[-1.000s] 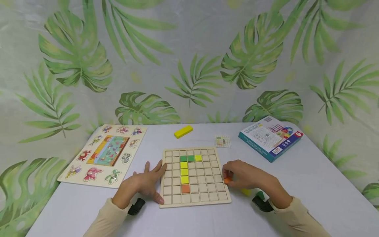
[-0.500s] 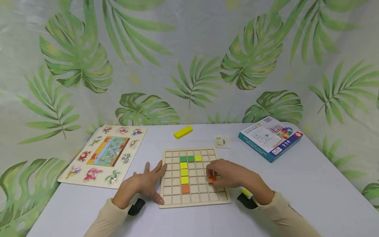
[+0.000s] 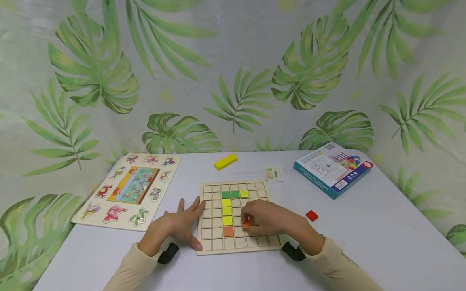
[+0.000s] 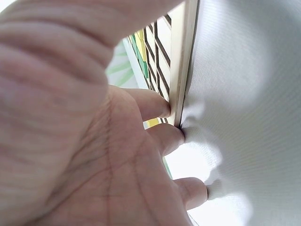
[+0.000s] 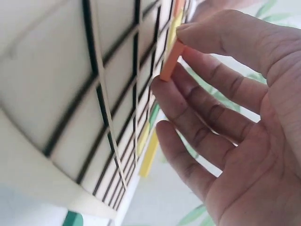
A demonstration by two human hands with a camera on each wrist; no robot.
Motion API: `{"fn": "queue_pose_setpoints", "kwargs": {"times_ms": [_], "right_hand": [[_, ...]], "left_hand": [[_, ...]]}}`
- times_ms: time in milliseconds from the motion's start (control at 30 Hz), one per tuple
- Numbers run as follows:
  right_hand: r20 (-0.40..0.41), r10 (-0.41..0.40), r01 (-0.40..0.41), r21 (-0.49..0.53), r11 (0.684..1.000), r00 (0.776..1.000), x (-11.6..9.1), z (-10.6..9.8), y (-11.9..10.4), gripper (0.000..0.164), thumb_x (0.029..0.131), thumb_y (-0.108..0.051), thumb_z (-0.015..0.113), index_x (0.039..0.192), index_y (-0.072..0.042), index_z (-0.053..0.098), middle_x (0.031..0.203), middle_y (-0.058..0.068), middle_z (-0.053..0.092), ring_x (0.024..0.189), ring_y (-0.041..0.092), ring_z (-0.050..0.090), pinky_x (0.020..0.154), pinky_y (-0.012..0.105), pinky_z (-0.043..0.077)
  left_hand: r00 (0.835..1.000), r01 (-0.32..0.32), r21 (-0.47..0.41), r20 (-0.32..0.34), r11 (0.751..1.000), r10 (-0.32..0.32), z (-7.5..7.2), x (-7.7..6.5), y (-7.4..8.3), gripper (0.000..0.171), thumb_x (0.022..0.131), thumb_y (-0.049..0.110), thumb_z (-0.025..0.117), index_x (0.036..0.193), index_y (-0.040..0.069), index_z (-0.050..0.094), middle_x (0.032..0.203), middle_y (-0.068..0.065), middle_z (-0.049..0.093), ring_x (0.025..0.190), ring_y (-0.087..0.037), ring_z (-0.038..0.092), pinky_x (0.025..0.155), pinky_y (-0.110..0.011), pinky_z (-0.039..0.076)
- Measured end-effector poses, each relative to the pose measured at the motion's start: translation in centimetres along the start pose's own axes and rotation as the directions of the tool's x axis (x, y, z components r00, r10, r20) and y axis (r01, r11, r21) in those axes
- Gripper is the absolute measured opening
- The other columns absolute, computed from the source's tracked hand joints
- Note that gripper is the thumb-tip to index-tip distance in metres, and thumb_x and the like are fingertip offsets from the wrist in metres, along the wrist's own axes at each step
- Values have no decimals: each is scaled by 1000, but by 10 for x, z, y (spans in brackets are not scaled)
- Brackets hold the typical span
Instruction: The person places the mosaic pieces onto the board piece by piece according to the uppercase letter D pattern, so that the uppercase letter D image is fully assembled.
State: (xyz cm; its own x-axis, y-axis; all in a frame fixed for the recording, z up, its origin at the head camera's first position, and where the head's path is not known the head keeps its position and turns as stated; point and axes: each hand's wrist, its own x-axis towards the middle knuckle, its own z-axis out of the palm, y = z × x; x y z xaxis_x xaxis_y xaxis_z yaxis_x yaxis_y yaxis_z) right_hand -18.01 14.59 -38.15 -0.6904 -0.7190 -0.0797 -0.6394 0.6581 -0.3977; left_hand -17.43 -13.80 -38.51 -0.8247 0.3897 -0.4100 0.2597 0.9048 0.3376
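Note:
A wooden grid board (image 3: 236, 252) lies on the table between the hands. On it, two green tiles (image 3: 230, 194) and a yellow tile (image 3: 244, 194) form a row. Below the left green one runs a column of yellow tiles (image 3: 227, 211) ending in an orange tile (image 3: 228, 231). My right hand (image 3: 269, 218), over the board's right half, pinches another orange tile (image 5: 172, 61) between thumb and fingers, tilted just above the cells. My left hand (image 3: 178, 225) rests with spread fingers at the board's left edge, thumb at its lower corner; its fingertips (image 4: 174, 136) meet the board's side.
A red tile (image 3: 312, 215) lies right of the board. Behind it are a small pattern card (image 3: 274, 173), a yellow block (image 3: 225, 161) and a teal-edged box (image 3: 333, 169). An animal peg puzzle (image 3: 165, 161) lies at the left. A leaf-print curtain (image 3: 233, 81) hangs behind the table.
My right hand has moved left from beside the board to over its cells, carrying the orange tile. The red tile has come into view behind it. My left hand stays put.

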Motion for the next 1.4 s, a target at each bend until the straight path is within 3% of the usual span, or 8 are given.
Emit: {"fn": "queue_pose_setpoints", "kwargs": {"times_ms": [733, 1400], "right_hand": [[4, -94, 94, -40, 995, 996, 4, 11, -5, 8, 90, -17, 74, 96, -18, 69, 94, -9, 66, 83, 4, 57, 76, 19, 51], [-4, -103, 102, -54, 993, 995, 6, 12, -9, 7, 92, -20, 74, 97, -17, 71, 95, -7, 68, 82, 6, 58, 78, 19, 50]], "left_hand": [[1000, 11, 17, -3, 1000, -11, 0, 0, 2, 132, 59, 47, 92, 162, 13, 16, 170, -11, 6, 149, -57, -2, 99, -87, 13], [1000, 10, -4, -2, 1000, -10, 0, -2, 2, 132, 59, 46, 92, 162, 14, 16, 170, -11, 5, 149, -56, -3, 100, -88, 11]]}}
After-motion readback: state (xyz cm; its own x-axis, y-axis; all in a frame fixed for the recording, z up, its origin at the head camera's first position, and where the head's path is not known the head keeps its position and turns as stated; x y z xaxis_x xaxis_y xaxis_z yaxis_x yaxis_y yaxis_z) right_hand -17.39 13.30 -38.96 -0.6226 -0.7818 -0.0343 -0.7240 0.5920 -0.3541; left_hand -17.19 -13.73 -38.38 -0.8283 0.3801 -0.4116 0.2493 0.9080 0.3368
